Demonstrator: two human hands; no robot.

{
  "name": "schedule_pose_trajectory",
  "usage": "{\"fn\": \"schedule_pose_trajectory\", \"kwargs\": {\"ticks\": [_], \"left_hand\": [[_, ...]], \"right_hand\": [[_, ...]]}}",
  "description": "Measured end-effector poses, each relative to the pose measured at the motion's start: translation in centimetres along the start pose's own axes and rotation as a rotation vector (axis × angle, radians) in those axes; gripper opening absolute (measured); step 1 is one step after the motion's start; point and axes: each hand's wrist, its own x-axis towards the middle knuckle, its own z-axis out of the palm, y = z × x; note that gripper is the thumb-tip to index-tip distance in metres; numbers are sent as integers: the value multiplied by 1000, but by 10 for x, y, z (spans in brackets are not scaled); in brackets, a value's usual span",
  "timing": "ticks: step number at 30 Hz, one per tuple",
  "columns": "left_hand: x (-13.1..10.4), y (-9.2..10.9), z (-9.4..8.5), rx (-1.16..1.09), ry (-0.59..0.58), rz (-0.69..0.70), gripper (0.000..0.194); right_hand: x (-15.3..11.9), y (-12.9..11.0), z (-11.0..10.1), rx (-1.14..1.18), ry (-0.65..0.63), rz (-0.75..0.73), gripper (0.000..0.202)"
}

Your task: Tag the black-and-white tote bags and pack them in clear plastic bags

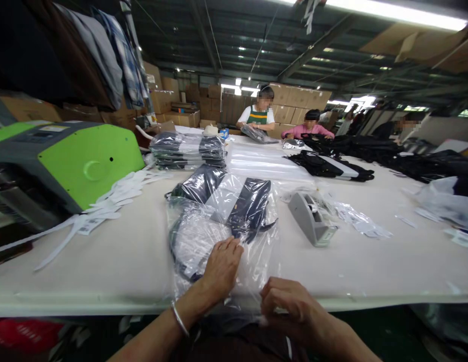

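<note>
A clear plastic bag [252, 271] lies at the table's front edge, with a dark folded garment [252, 201] and a pale strip across it showing through the shiny film. My left hand [222, 264] rests on the bag's near part, palm down, fingers stretched forward and lying on the film. To its right, my right hand [287, 306] is closed at the bag's near end, fingers curled around the edge of the plastic. That loose end hangs over the table edge towards my lap. Exactly how the right fingertips grip the film is partly hidden.
A grey tape dispenser [313, 221] stands right of the bag. Behind are bagged garments [186, 151] in a stack and flat clear bags [264, 162]. A green machine [90, 161] with white strips [121, 193] stands left. Black garments [332, 166] lie right; co-workers [258, 115] work across the table.
</note>
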Motion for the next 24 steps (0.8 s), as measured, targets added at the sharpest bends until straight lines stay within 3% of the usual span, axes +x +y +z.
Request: {"fn": "schedule_pose_trajectory", "kwargs": {"ticks": [7, 13, 15, 19, 21, 24], "left_hand": [[2, -18, 3, 121, -39, 18, 40], [-4, -47, -9, 182, 46, 47, 31], [-6, -54, -14, 170, 15, 89, 25], [-12, -65, -27, -17, -134, 90, 15], [-15, -74, -33, -253, -144, -17, 12], [-20, -92, -40, -754, -153, -244, 32]], "right_hand": [[-6, 4, 2, 62, -8, 86, 25], [5, 5, -3, 183, -37, 114, 24], [16, 4, -9, 258, -16, 170, 23], [75, 6, -25, 339, 211, 301, 25], [119, 19, -27, 372, 329, 366, 27], [184, 58, -15, 364, 392, 406, 27]]}}
